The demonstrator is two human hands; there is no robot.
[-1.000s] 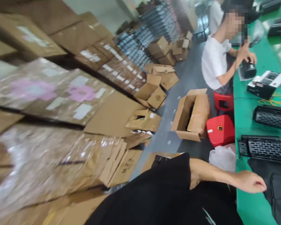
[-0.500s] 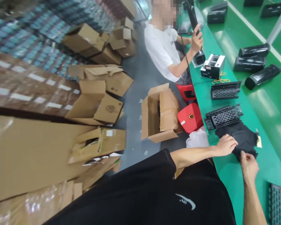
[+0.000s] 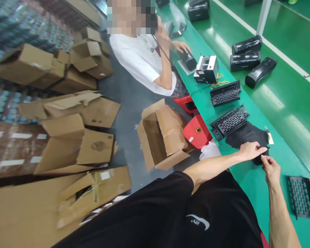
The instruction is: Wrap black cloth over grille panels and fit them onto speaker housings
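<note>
A small heap of thin black cloth pieces (image 3: 241,135) lies on the green tabletop in front of me. My left hand (image 3: 251,151) reaches over its near edge, fingers curled and thumb stretched toward my other hand. Close beside it, my right hand (image 3: 271,168) pinches at the cloth's edge with thumb and forefinger. The fingertips of both hands almost meet there; how much cloth lies between them is partly hidden. Touching the heap's far side are stacked black slotted grilles (image 3: 231,122). Another slotted grille (image 3: 302,198) lies to the right of my right forearm.
A co-worker in a white shirt (image 3: 142,63) sits farther along the table (image 3: 250,186), one hand on a black cylindrical speaker (image 3: 188,60). Nearby stand a black-and-white device (image 3: 207,70) and another grille (image 3: 226,93). Left are a red stool (image 3: 197,132) and open cartons (image 3: 167,131).
My view has swung to the right. My hands have drawn closer together at the cloth's edge. The co-worker has lowered the speaker onto the table.
</note>
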